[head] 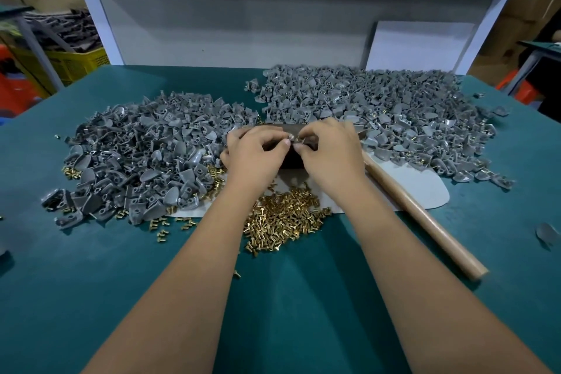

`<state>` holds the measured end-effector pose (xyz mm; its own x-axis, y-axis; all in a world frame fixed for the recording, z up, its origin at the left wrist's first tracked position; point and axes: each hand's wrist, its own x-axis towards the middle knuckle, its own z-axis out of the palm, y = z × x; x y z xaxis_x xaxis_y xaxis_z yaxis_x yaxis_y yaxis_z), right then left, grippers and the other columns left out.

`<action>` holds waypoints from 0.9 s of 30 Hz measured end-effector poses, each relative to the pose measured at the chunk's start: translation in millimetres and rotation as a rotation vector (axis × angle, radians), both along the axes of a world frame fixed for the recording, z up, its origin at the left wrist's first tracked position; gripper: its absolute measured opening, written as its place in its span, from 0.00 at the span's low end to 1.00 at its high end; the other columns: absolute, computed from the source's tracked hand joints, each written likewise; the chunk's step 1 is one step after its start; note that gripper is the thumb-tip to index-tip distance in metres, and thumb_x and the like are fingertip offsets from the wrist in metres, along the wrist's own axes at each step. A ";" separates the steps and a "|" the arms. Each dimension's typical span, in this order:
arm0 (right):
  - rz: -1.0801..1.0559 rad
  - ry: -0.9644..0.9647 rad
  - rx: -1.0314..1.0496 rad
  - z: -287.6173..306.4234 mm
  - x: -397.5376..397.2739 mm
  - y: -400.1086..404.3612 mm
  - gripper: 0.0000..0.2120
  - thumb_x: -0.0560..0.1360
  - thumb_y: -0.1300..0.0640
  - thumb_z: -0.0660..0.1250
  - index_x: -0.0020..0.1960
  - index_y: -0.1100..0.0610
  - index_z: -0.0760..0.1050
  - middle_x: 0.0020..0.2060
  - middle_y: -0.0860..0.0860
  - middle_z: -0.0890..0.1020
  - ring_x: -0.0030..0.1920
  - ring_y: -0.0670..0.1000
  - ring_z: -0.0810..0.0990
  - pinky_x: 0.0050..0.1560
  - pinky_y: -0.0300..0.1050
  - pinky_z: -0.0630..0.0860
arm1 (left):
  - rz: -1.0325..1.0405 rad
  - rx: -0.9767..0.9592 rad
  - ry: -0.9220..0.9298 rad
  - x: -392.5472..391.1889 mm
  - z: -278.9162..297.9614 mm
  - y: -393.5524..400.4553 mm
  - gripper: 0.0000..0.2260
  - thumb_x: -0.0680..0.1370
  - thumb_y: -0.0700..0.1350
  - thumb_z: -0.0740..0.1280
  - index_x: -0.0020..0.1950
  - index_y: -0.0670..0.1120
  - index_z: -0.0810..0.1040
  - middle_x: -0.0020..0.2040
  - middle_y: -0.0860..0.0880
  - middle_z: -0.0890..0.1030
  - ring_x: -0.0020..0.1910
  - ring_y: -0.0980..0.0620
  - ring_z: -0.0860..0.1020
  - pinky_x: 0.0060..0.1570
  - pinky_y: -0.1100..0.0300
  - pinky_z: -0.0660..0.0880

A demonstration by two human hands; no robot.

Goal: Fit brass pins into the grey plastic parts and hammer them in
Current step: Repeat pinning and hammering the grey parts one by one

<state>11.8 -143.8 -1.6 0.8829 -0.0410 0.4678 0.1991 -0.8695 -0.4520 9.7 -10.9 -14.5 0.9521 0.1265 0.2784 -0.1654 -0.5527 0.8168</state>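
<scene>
Two heaps of grey curved plastic parts (364, 103) flank a dark block (291, 158); left hand (253, 150) and right hand (329, 150) together pinch one small part (292, 139) above it, shiny brass pins (282, 217) piled nearer, one wooden-handled hammer (425, 218) right.

Small shiny brass pins (282, 215) lie heaped near centre on the green table. Grey curved plastic parts form two piles, left (142, 152) and far right (379, 109).
</scene>
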 end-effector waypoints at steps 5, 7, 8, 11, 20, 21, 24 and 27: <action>-0.313 -0.109 0.446 30.0 20.3 -15.2 0.27 0.75 0.53 0.70 0.72 0.50 0.67 0.50 0.45 0.77 0.60 0.52 0.69 0.60 0.49 0.68 | 0.018 0.008 0.022 2.8 -1.1 -2.6 0.07 0.79 0.52 0.66 0.47 0.64 0.82 0.58 0.67 0.77 0.67 0.52 0.60 0.55 0.55 0.52; -0.420 -0.065 0.299 23.1 21.4 -15.7 0.37 0.75 0.50 0.69 0.77 0.50 0.54 0.67 0.50 0.71 0.69 0.55 0.61 0.68 0.55 0.60 | 0.023 0.003 0.016 4.9 -3.3 -2.7 0.07 0.79 0.52 0.66 0.48 0.62 0.82 0.59 0.67 0.77 0.68 0.51 0.60 0.56 0.55 0.52; -0.436 -0.051 0.200 15.7 19.8 -13.2 0.38 0.75 0.49 0.68 0.78 0.50 0.51 0.74 0.52 0.62 0.73 0.57 0.56 0.71 0.57 0.55 | 0.023 -0.007 0.010 5.6 -3.5 -2.7 0.07 0.79 0.51 0.66 0.48 0.62 0.82 0.59 0.67 0.77 0.68 0.52 0.60 0.56 0.56 0.52; -0.361 -0.068 0.021 -4.5 13.3 -2.3 0.37 0.75 0.50 0.66 0.78 0.50 0.50 0.77 0.55 0.50 0.75 0.59 0.49 0.72 0.59 0.48 | 0.022 0.004 -0.001 6.2 -2.8 -3.6 0.07 0.79 0.50 0.66 0.49 0.61 0.83 0.59 0.65 0.78 0.67 0.52 0.60 0.57 0.55 0.55; 0.296 -0.214 -0.059 -8.1 -19.9 32.2 0.11 0.74 0.64 0.63 0.54 0.59 0.80 0.48 0.54 0.81 0.51 0.56 0.77 0.51 0.52 0.74 | 0.042 -0.374 -0.024 -2.0 26.3 43.3 0.17 0.77 0.34 0.64 0.43 0.57 0.81 0.50 0.54 0.84 0.34 0.63 0.77 0.36 0.66 0.76; 0.352 -0.166 -0.093 -9.3 -23.8 34.4 0.12 0.74 0.65 0.62 0.53 0.59 0.80 0.47 0.54 0.82 0.51 0.56 0.77 0.48 0.51 0.75 | 0.088 -0.261 0.019 -2.3 26.1 50.6 0.17 0.75 0.34 0.63 0.41 0.56 0.81 0.48 0.54 0.84 0.33 0.59 0.78 0.37 0.62 0.78; 0.380 -0.048 -0.275 -13.5 -26.3 39.2 0.14 0.73 0.61 0.60 0.56 0.57 0.78 0.50 0.51 0.79 0.55 0.53 0.73 0.46 0.47 0.73 | 0.177 0.247 0.222 -4.0 26.9 60.9 0.15 0.70 0.38 0.62 0.43 0.57 0.81 0.48 0.54 0.83 0.55 0.44 0.78 0.62 0.42 0.73; 0.390 0.019 -0.425 -13.6 -22.9 39.2 0.16 0.72 0.57 0.59 0.57 0.56 0.79 0.49 0.51 0.76 0.56 0.52 0.70 0.44 0.45 0.71 | 0.172 0.471 0.267 -6.2 25.5 60.5 0.15 0.70 0.40 0.64 0.50 0.57 0.81 0.48 0.53 0.82 0.55 0.46 0.76 0.63 0.44 0.70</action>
